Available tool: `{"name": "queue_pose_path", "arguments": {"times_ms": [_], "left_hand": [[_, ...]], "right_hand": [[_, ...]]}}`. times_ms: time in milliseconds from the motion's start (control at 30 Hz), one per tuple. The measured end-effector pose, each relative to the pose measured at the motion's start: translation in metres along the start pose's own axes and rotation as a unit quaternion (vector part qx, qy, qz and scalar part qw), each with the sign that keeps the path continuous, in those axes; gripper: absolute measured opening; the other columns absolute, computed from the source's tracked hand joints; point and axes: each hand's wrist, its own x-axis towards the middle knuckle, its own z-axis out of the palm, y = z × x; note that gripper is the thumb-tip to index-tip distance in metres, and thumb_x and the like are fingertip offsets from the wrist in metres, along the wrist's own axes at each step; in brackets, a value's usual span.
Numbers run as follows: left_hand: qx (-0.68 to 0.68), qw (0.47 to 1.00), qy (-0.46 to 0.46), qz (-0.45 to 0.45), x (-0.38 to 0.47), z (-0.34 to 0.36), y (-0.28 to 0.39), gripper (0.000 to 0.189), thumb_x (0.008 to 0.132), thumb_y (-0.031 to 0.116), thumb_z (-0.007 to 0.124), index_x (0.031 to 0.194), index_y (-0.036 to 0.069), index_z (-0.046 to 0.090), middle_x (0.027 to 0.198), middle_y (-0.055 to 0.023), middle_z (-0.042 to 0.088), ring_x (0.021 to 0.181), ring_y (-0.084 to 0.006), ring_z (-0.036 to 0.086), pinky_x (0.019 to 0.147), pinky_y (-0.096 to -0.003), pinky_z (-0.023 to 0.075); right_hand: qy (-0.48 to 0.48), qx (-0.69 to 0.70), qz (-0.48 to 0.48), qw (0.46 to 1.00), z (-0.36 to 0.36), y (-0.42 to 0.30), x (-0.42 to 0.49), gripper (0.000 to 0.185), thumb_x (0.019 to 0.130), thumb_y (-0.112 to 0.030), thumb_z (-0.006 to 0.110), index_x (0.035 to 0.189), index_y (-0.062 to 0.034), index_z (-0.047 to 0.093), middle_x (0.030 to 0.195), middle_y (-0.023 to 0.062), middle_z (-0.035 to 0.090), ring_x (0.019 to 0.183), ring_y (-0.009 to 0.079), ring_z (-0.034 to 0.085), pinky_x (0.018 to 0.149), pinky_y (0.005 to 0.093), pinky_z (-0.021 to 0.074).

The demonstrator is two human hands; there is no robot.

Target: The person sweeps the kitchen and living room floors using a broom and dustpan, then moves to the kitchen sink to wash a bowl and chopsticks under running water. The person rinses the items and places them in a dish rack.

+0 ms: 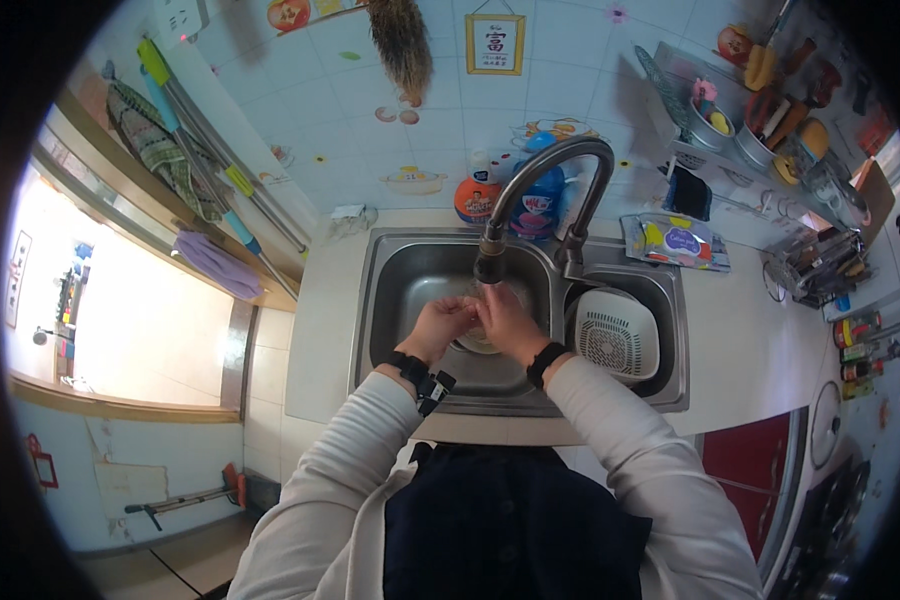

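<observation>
My left hand (439, 330) and my right hand (508, 322) meet fingertip to fingertip above the left basin (405, 360) of a stainless-steel double sink. Directly over them is the outlet of a gooseneck faucet (489, 262), very close to my right fingers. The fingers are bent together; whether something small is pinched between them is hidden. Below the hands, part of a round, light-coloured dish (474, 346) shows on the basin floor, mostly covered by them. In the smaller right basin sits a white plastic draining basket (649, 330) with slotted holes, slightly tilted.
Behind the sink stand an orange bottle (475, 199) and a blue detergent bottle (534, 206). A soft cotton-pad pack (676, 241) lies right of the faucet. Farther right are a utensil shelf (720, 161) and a wire rack (817, 262). A crumpled pale cloth (351, 221) rests at the back left corner.
</observation>
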Motion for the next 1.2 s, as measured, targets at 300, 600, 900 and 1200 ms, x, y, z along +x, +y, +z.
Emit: {"name": "queue_pose_path", "arguments": {"times_ms": [300, 600, 900, 1200], "left_hand": [[0.041, 0.998, -0.044, 0.005, -0.011, 0.001, 0.006, 0.020, 0.090, 0.006, 0.058, 0.106, -0.005, 0.062, 0.101, -0.0112, 0.066, 0.092, -0.0170, 0.064, 0.084, -0.0281, 0.0502], [-0.005, 0.999, -0.027, 0.042, -0.008, -0.004, 0.011, 0.017, 0.091, 0.003, 0.055, 0.104, -0.006, 0.061, 0.099, -0.0119, 0.066, 0.094, -0.0181, 0.064, 0.089, -0.0311, 0.0499], [0.356, 0.929, -0.009, 0.095, -0.002, -0.005, -0.010, 0.013, 0.087, 0.000, 0.056, 0.098, 0.000, 0.064, 0.092, -0.0090, 0.068, 0.089, -0.0178, 0.065, 0.078, -0.0304, 0.0513], [0.635, 0.757, -0.036, 0.151, -0.008, 0.005, -0.010, 0.020, 0.086, 0.015, 0.054, 0.101, 0.014, 0.068, 0.099, -0.0126, 0.066, 0.095, -0.0312, 0.061, 0.082, -0.0361, 0.0493]], "right_hand": [[-0.079, 0.138, 0.217, 0.963, -0.014, -0.003, 0.019, 0.029, 0.092, -0.025, 0.049, 0.097, 0.0029, 0.059, 0.100, 0.0218, 0.062, 0.094, 0.0373, 0.058, 0.079, 0.0411, 0.0448], [-0.034, 0.324, 0.291, 0.900, 0.005, 0.026, 0.016, 0.038, 0.095, -0.043, 0.047, 0.111, -0.0089, 0.054, 0.091, 0.0093, 0.064, 0.075, 0.0214, 0.062, 0.066, 0.0351, 0.0476], [-0.054, 0.616, 0.484, 0.618, 0.005, -0.009, -0.001, 0.050, 0.090, -0.051, 0.050, 0.117, -0.0096, 0.051, 0.100, 0.0077, 0.060, 0.082, 0.0198, 0.062, 0.081, 0.0324, 0.0532], [-0.021, 0.497, 0.442, 0.746, 0.005, 0.024, -0.014, 0.033, 0.090, -0.008, 0.046, 0.123, -0.0072, 0.045, 0.108, 0.0151, 0.058, 0.092, 0.0288, 0.063, 0.078, 0.0379, 0.0562]]}}
